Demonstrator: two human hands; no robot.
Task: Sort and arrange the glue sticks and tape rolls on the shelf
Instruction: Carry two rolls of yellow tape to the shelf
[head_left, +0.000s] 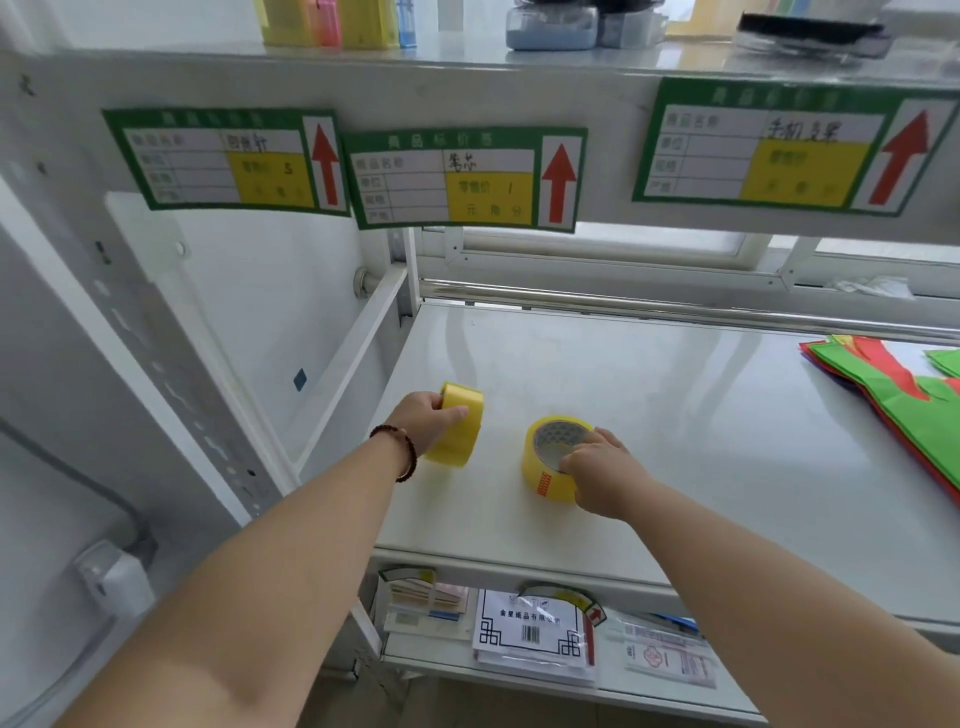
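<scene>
Two yellow tape rolls are held on the shelf (675, 415), near its front-left corner. The left roll (460, 423) stands on edge, axis horizontal, gripped by the left hand (426, 421). The right roll (550, 457), just beside it, is tilted, core upward, pinched at its rim by the right hand (602, 475). No glue sticks are visible.

Bright, even light; glare on shelf (649, 395); wide-angle bending at edges.
</scene>
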